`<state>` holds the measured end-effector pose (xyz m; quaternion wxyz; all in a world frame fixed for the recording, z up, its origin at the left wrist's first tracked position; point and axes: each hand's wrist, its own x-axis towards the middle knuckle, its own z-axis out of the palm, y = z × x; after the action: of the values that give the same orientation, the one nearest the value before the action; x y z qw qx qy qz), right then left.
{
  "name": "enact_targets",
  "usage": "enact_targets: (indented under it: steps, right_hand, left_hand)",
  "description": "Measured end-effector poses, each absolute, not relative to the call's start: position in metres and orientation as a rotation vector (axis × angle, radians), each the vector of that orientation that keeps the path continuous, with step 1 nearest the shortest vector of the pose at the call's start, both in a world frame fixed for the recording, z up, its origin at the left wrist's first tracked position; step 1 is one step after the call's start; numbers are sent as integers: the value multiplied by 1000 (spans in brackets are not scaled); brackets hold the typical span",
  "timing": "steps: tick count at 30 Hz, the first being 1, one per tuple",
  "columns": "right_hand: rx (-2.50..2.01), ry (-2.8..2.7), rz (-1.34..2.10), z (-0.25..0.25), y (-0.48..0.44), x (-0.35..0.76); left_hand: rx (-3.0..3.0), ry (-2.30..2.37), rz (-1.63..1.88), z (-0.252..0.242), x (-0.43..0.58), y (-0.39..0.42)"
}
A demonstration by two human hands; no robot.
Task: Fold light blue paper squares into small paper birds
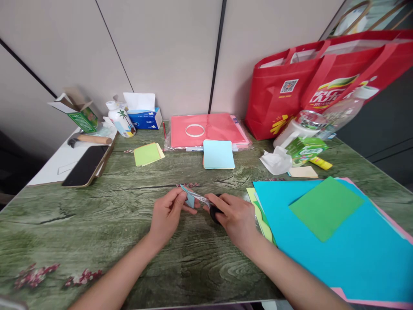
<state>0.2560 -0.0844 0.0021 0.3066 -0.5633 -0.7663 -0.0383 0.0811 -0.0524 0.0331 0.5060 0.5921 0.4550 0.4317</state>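
Over the middle of the wood-grained table (129,232), the left hand (165,213) pinches a small light-blue paper (191,201) between thumb and fingers, and the right hand (237,215) curls its fingers closely round the black handles (214,215) of metal scissors (202,198), blades against the paper. A red bag (269,105) bears a square QR code (289,86) and partial "HUANG" lettering (322,102); a green sheet (326,209) lies on a larger blue sheet (338,267).

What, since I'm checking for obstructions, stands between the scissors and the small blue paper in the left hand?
Nothing visible: the scissors in the right hand have their blades right at the small blue paper that the left hand holds.
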Motion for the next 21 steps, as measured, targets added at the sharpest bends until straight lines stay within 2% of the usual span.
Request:
enact_targets:
  steps: [21]
  right_hand:
    - [-1456,-1993,-119,0,-84,255]
  left_hand:
    - [1371,1046,1004,22,81,-54]
